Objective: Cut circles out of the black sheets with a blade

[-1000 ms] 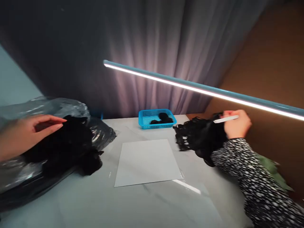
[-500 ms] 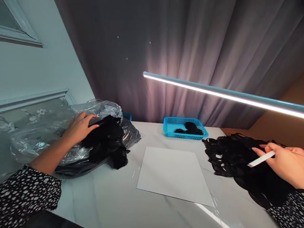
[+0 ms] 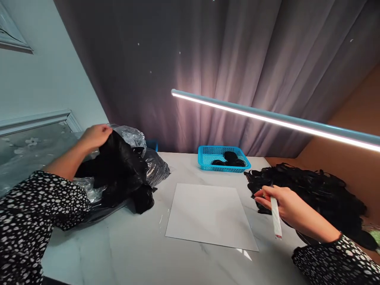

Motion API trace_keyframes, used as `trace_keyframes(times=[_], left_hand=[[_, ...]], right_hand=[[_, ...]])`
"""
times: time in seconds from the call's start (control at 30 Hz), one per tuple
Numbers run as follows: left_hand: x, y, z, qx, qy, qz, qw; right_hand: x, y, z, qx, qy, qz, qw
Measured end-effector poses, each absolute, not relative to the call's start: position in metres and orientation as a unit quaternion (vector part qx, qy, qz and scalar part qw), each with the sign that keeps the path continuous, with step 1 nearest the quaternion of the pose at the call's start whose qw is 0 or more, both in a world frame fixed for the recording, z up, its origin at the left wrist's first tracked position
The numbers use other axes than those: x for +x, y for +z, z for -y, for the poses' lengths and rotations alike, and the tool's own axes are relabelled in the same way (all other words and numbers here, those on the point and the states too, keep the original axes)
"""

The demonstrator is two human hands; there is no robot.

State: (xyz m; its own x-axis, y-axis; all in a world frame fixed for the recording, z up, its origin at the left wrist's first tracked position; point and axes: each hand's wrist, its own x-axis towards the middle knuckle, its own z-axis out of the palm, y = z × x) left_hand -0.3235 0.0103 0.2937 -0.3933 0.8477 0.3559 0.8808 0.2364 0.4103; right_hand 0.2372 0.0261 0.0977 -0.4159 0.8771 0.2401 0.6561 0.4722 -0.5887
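Note:
At the left, my left hand pinches the upper edge of a piece of black fabric, which hangs from the fingers over more black material. Beneath and around it lies a clear plastic bag. My right hand is closed around a slim white stick-like tool; its reddish end points down toward me, while its other end is mostly hidden by the fingers. That hand is over the near left side of a heap of black fabric pieces.
A thin white board lies mid-table between my hands. Behind it stands a blue perforated basket with several black items in it. A lit tube lamp slants across above the table, with a grey curtain behind.
My left hand has closed on the black fabric and raised its edge. My right hand has moved left to the near side of the heap, turning the white tool downward.

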Motion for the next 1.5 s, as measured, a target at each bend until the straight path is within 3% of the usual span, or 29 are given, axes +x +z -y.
trace_keyframes(times=[0.2, 0.37, 0.67, 0.83, 0.87, 0.93, 0.97, 1.0, 1.1, 1.27, 1.5], left_hand=[[-0.235, 0.330, -0.002, -0.570, -0.381, 0.717, -0.126], [-0.143, 0.291, 0.016, -0.573, -0.539, 0.530, -0.317], [-0.056, 0.185, 0.029, -0.494, -0.482, 0.496, -0.527], [-0.035, 0.144, 0.054, -0.589, -0.328, 0.388, -0.629], [-0.043, 0.137, 0.051, -0.638, -0.255, 0.390, -0.614], [-0.069, 0.123, 0.036, -0.718, -0.174, 0.482, -0.472], [-0.085, 0.116, 0.023, -0.741, -0.153, 0.555, -0.345], [-0.102, 0.108, 0.010, -0.738, -0.152, 0.591, -0.286], [-0.141, 0.081, -0.027, -0.718, -0.143, 0.654, -0.189], [-0.162, 0.052, -0.061, -0.700, -0.116, 0.696, -0.109], [-0.161, 0.063, -0.089, -0.731, -0.098, 0.670, -0.088]], right_hand=[[0.190, 0.117, -0.002, -0.387, 0.424, 0.741, 0.347], [0.144, 0.119, 0.007, -0.323, 0.553, 0.618, 0.455], [0.149, 0.088, 0.017, -0.374, 0.427, 0.604, 0.559], [0.167, 0.088, 0.050, -0.360, 0.432, 0.662, 0.496], [0.175, 0.084, 0.054, -0.387, 0.428, 0.663, 0.476], [0.193, 0.072, 0.057, -0.454, 0.416, 0.647, 0.451], [0.203, 0.066, 0.057, -0.485, 0.408, 0.634, 0.444], [0.213, 0.060, 0.056, -0.511, 0.398, 0.621, 0.441], [0.236, 0.043, 0.054, -0.567, 0.374, 0.586, 0.443], [0.261, 0.023, 0.062, -0.619, 0.321, 0.557, 0.451], [0.278, 0.006, 0.079, -0.638, 0.346, 0.509, 0.462]])
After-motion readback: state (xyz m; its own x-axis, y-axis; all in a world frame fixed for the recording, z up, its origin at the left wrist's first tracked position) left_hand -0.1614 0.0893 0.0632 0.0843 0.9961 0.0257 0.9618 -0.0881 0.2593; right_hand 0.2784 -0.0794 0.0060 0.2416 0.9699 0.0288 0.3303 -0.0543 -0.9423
